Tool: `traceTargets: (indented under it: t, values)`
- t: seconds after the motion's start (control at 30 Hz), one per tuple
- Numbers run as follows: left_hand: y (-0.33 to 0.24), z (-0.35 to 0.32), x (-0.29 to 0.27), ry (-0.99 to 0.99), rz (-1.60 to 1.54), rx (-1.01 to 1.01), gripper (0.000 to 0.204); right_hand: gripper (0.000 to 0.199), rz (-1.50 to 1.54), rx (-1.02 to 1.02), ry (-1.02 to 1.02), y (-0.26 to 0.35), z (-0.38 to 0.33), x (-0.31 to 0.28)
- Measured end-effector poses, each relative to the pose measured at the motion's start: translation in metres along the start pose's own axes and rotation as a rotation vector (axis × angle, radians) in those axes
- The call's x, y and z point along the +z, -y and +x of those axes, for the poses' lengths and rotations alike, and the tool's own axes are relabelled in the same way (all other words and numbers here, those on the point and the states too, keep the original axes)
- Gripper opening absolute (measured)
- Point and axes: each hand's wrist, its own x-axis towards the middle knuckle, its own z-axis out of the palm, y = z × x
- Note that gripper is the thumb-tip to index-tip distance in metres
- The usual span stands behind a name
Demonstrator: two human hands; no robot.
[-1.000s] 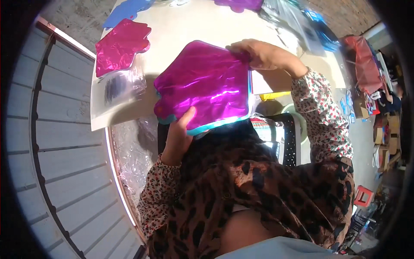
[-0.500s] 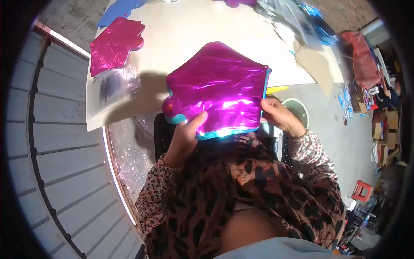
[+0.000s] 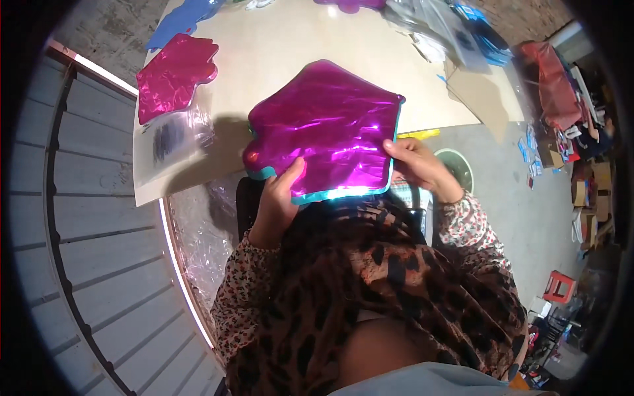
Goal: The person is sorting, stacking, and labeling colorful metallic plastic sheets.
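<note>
A stack of flat magenta foil balloons (image 3: 330, 125) with turquoise edges is held up in front of me, over the table's near edge. My left hand (image 3: 279, 201) grips its lower left side, thumb on the shiny face and fingers hidden behind. At the right edge, my right hand (image 3: 419, 165) pinches the stack with the thumb in front. The foil is creased and bright with reflections. Another pink foil balloon pile (image 3: 175, 79), with a scalloped outline, lies at the table's left. Beside it sits a clear plastic bag (image 3: 173, 138) with dark marking.
The pale table (image 3: 257, 39) carries a blue flat piece (image 3: 185, 23), clear plastic bags (image 3: 432, 30) and a cardboard sheet (image 3: 485, 99). A green bin (image 3: 456, 168) stands on the floor at right, a red stool (image 3: 560, 287) farther off. A ribbed metal wall (image 3: 99, 211) bounds the left.
The foil stack and both hands have shifted slightly left and up in the picture. Both hands keep their hold on it.
</note>
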Motion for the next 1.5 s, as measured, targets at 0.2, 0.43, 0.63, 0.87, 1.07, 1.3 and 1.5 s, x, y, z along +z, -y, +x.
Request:
traceTargets:
  t: [0.2,0.43,0.63,0.87,1.07,1.3,1.5]
  values:
    - [-0.003,0.0,-0.004,0.011,-0.027,-0.065,0.056,0.014,-0.864,-0.706,-0.385,0.027,0.01,-0.055]
    - [-0.008,0.002,-0.001,0.062,-0.023,-0.111,0.052,0.044,-1.251,-0.747,-0.106,0.081,0.041,-0.049]
    - [-0.028,0.02,-0.001,-0.179,-1.158,-0.708,0.039,0.053,-1.278,-0.542,0.048,0.097,0.048,-0.037]
    - [0.003,0.006,0.004,-0.074,-0.696,-0.455,0.043,0.045,-1.313,-0.566,0.023,0.096,0.04,-0.035]
    - [-0.013,0.012,0.007,-0.097,-0.03,0.043,0.049,0.029,-1.133,-0.548,-0.136,0.074,-0.015,-0.053]
    - [-0.034,0.033,-0.016,0.058,0.222,-0.182,0.052,0.013,-0.794,0.049,-0.13,0.007,-0.055,-0.051]
    - [0.005,0.093,-0.059,-0.276,-0.746,-0.625,0.028,0.017,-1.43,-0.533,-0.196,-0.201,-0.067,-0.1]
